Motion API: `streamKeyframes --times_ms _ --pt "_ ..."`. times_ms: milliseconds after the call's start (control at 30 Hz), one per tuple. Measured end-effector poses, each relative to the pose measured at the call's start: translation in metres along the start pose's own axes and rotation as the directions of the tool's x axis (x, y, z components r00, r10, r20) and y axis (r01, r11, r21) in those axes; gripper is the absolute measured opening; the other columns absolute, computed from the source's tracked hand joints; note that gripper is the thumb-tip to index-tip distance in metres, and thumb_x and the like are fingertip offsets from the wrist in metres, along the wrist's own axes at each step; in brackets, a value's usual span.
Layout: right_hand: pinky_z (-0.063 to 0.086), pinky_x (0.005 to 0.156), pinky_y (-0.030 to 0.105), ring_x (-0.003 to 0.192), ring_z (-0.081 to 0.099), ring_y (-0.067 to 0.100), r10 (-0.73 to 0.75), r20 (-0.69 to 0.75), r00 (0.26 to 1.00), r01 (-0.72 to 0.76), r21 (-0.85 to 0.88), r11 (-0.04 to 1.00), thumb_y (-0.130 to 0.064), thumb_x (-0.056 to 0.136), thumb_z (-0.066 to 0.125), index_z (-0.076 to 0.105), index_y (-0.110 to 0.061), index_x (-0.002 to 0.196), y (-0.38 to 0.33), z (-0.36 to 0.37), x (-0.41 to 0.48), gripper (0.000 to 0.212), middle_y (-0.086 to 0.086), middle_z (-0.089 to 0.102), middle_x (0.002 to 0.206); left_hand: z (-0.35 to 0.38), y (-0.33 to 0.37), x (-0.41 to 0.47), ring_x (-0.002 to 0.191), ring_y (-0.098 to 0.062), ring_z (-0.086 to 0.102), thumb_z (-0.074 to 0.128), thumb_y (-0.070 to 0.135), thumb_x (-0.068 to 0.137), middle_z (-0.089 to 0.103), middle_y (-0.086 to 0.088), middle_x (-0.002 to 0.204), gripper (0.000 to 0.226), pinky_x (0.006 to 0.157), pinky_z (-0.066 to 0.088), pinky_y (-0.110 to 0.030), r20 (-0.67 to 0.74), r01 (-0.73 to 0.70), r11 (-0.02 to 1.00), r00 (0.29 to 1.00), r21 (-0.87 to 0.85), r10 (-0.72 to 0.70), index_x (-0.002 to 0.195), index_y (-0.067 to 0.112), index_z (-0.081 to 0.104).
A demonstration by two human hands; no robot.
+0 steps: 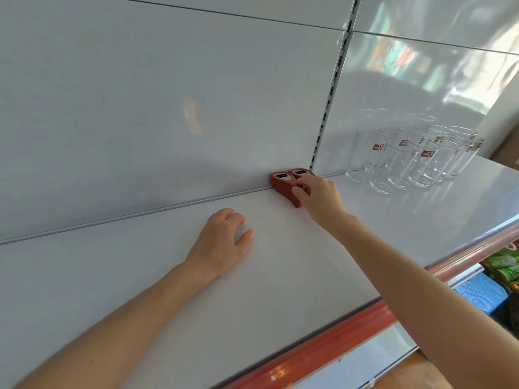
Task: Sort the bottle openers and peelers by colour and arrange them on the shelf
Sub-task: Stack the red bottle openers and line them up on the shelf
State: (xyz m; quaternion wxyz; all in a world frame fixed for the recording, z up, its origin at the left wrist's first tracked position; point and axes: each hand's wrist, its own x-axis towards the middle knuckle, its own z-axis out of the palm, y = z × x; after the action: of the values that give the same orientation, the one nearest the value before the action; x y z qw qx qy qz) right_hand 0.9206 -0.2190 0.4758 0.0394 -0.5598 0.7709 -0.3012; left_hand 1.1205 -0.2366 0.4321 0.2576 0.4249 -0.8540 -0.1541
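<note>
A: Free room?
B: Shelf point(112, 290) bare along its left side and front edge; left hand point(224, 240) rests mid-shelf.
A: Blockers?
B: Red opener stacks point(282, 181) at the back edge, right hand point(320, 195) gripping them; glasses point(407, 161) cluster toward the back right, gap between.

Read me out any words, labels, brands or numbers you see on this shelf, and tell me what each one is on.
No text here can be read for certain.
On the glasses: small red labels with white marks, too blurred to read.
On the red bottle openers: a dark strip of print on top, too small to read.
On the green packets at the lower right: print blurred, unreadable.
</note>
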Motion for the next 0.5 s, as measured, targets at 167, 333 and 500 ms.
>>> streamKeyframes --times_ms 167,333,500 --pt "0.04 0.068 0.033 0.093 0.056 0.033 -0.023 -0.023 0.999 0.019 -0.161 0.987 -0.027 0.092 0.045 0.062 -0.014 0.102 -0.012 -0.014 -0.006 0.024 0.008 0.063 0.097 -0.019 0.003 -0.004 0.125 -0.02 0.043 0.05 0.026 0.093 0.05 -0.009 0.132 0.038 0.1 0.025 -0.018 -0.023 -0.041 0.999 0.999 -0.013 0.04 0.124 0.005 0.054" --pt "0.035 0.076 0.025 0.104 0.054 0.024 -0.241 0.102 0.965 0.245 -0.035 0.969 -0.029 0.092 0.051 0.063 -0.015 0.107 -0.064 -0.012 -0.021 0.024 0.003 0.063 0.106 -0.074 -0.008 -0.046 0.114 -0.02 0.051 0.03 0.053 0.089 0.057 -0.003 0.122 0.058 0.093 0.038 -0.027 0.045 -0.07 0.985 0.997 0.157 0.064 0.121 0.013 0.057" --pt "0.031 0.094 0.02 0.121 0.048 0.016 -0.454 0.219 0.864 0.445 0.09 0.891 -0.032 0.092 0.053 0.055 -0.014 0.125 -0.149 0.026 -0.05 0.038 0.001 0.056 0.129 -0.139 -0.047 -0.127 0.099 -0.026 0.059 0.012 0.061 0.074 0.065 -0.004 0.108 0.08 0.083 0.047 -0.033 -0.068 0.089 0.951 0.995 0.297 -0.072 0.112 0.012 0.063"
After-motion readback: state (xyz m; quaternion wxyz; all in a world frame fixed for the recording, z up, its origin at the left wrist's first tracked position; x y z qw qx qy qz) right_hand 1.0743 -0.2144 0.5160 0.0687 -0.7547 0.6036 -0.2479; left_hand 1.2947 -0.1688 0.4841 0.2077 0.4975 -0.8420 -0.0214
